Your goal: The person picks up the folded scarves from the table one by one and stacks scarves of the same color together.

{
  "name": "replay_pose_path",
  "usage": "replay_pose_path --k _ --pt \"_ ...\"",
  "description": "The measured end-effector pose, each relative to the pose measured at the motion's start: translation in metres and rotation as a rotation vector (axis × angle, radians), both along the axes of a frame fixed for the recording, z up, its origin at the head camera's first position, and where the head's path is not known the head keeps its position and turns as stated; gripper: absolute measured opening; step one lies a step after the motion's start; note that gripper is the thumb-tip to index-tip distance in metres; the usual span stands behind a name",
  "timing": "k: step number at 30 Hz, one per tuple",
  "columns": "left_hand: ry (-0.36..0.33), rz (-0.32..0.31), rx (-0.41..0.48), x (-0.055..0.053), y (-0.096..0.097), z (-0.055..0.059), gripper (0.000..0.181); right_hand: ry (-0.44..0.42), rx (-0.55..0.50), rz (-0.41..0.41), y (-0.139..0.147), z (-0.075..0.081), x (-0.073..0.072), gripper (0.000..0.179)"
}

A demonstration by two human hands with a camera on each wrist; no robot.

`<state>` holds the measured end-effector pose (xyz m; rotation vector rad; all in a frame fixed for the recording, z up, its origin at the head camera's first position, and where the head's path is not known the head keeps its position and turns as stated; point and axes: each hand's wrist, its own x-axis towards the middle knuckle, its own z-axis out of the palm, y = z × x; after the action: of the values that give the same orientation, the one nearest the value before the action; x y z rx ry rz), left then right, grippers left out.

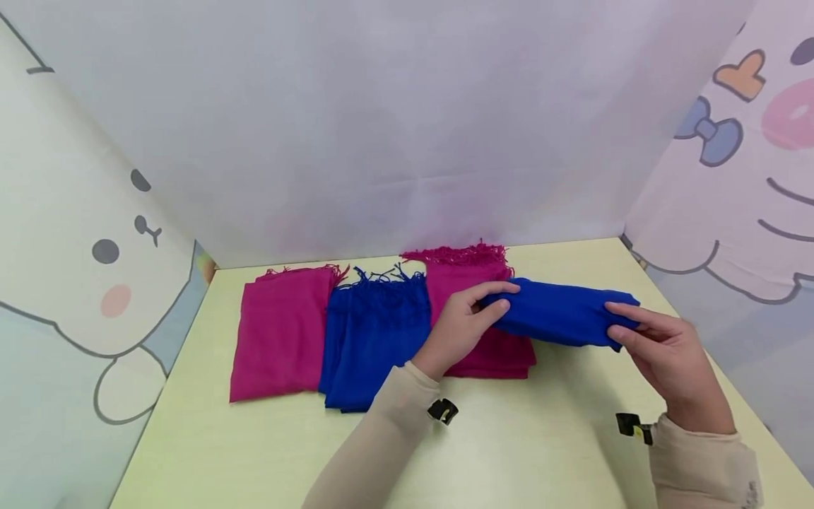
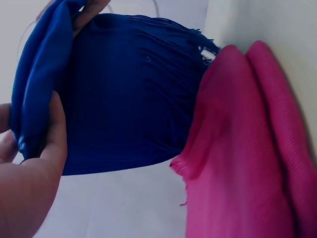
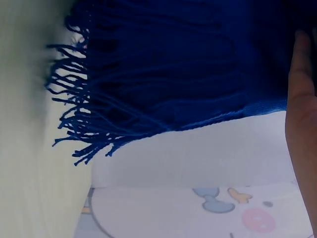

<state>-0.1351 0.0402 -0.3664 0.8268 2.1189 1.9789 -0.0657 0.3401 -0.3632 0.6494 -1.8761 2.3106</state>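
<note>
Both hands hold up a folded blue scarf (image 1: 566, 311) over the right part of the table. My left hand (image 1: 467, 322) pinches its left end between thumb and fingers, and my right hand (image 1: 668, 353) pinches the right end. In the left wrist view the scarf (image 2: 119, 89) hangs from its top fold, with fringe along the lower edge. Its fringe (image 3: 74, 114) dangles close to the table in the right wrist view. Behind and below the left hand lies a folded magenta scarf (image 1: 467, 279), partly covered by that hand and the blue scarf.
Another folded blue scarf (image 1: 381, 332) lies on the pale table (image 1: 210, 452), left of the left hand. Beside it, farther left, is a second magenta scarf (image 1: 282, 332). Their fringes point toward the back wall (image 1: 407, 141). Printed cartoon panels stand at both sides.
</note>
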Motion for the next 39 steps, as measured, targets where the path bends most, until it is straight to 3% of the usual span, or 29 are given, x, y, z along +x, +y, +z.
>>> replay_pose_path --k 8,17,23,26,39 --pt "0.037 0.051 0.059 0.002 -0.02 0.012 0.028 -0.003 0.019 -0.035 -0.024 0.017 -0.008 0.043" --pt "0.085 0.166 0.081 0.005 -0.051 0.022 0.027 0.002 0.056 0.03 -0.053 0.023 -0.026 0.042" --pt "0.133 0.255 0.069 0.004 -0.069 0.022 0.025 -0.038 0.044 0.065 -0.076 0.022 -0.037 0.039" --pt "0.144 0.288 0.053 0.003 -0.075 0.021 0.024 -0.054 0.076 0.036 -0.084 0.021 -0.04 0.038" --pt "0.18 0.392 0.091 0.0 -0.103 0.022 0.021 -0.037 0.048 0.08 -0.119 0.025 -0.055 0.039"
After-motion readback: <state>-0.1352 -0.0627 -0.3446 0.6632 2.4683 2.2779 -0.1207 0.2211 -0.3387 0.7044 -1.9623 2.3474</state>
